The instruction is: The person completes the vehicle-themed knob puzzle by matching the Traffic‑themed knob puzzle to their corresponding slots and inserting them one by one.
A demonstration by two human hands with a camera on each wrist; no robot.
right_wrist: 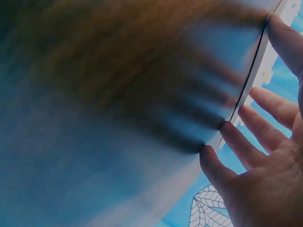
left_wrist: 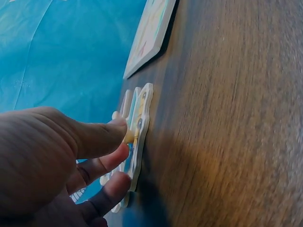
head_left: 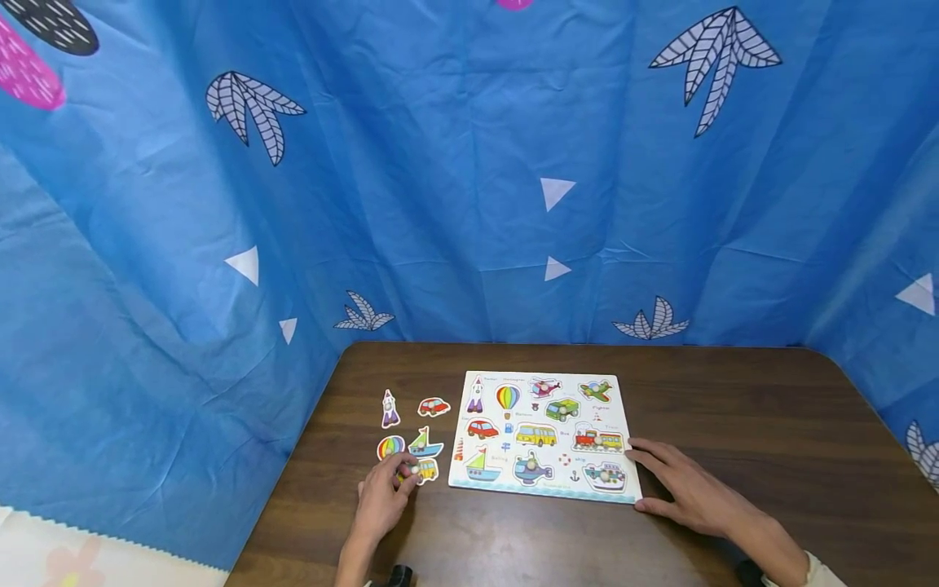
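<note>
One bus piece (head_left: 428,470) lies left of the puzzle board (head_left: 506,486), its knob (left_wrist: 129,137) pinched by the left hand (head_left: 383,493) while the right hand (head_left: 684,483) touches the board's right edge (pick-up or set-down, I cannot tell), and the next move seems to call for clean upward travel.

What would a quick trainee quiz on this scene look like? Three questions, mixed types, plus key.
1. Open: Which loose piece is the left hand touching?
2. True or false: The right hand touches the left edge of the puzzle board.
3. Fill in: In the head view, the loose red car piece lies directly to the right of the loose ____ piece.

Key:
1. The yellow bus piece.
2. False; it touches the board's right edge.
3. Rocket.
</note>
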